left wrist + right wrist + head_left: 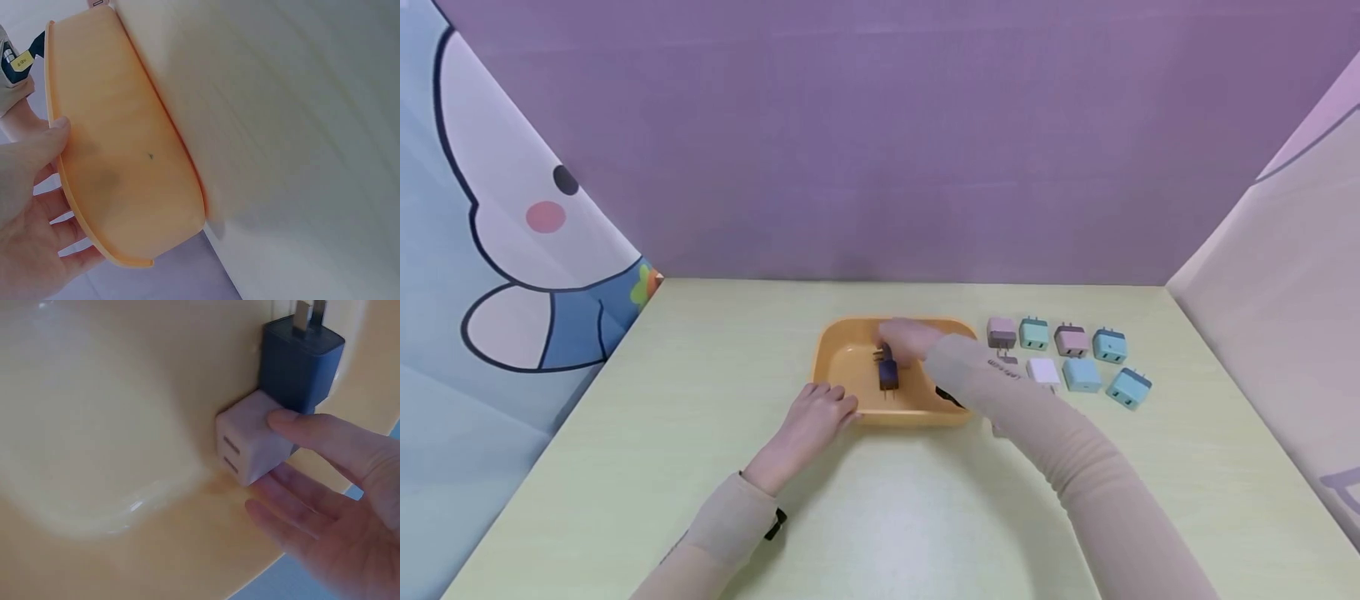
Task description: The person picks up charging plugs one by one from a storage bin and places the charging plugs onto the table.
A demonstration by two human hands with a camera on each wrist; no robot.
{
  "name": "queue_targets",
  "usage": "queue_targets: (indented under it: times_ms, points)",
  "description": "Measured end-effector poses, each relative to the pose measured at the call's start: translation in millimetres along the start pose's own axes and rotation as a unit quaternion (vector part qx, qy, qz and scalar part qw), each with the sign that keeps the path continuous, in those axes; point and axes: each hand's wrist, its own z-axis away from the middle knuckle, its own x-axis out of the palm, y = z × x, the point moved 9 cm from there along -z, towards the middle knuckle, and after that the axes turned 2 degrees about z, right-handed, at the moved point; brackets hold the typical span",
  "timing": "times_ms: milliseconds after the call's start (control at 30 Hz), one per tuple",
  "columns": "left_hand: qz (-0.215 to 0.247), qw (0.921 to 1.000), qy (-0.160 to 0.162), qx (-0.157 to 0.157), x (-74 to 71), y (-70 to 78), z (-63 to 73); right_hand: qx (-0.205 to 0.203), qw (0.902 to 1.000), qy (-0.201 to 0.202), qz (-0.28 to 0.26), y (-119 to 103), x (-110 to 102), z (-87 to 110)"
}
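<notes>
An orange tray stands on the table, with my left hand at its near left corner. In the left wrist view, the thumb lies over the tray's outer wall and the fingers are behind the rim, so the hand grips it. My right hand reaches inside the tray. Its thumb and fingers pinch a pink plug charger with two slots in its face. A dark blue plug charger is right beside it in the tray, metal prongs showing. The head view mostly hides the pink one behind the hand.
Right of the tray lie several plug chargers: pink, mint green, white and light blue. My right forearm partly covers some of them. A purple cloth backdrop rises behind the table.
</notes>
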Motion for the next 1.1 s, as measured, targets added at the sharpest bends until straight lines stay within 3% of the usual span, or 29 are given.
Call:
queue_targets:
  times_ms: [167, 633, 900, 1100]
  points:
    - [0.004, 1.0, 0.003, -0.002, -2.7, 0.8, 0.0, -0.003, 1.0, 0.006, 0.003, -0.4, -0.1, -1.2]
    - [-0.003, 1.0, 0.001, -0.002, 0.8, 0.6, -0.3, 0.02, 0.9987, -0.03, 0.037, 5.8, 2.6, -2.3]
    - [0.002, 1.0, 0.003, -0.001, 0.9, 0.4, 0.0, 0.026, 0.9991, -0.029, -0.017, 8.4, -1.3, 5.0]
    - [-0.002, 1.0, -0.001, 0.001, 1.0, 0.6, -0.6, 0.016, 0.9994, -0.026, 0.012, 7.1, -6.4, 7.2]
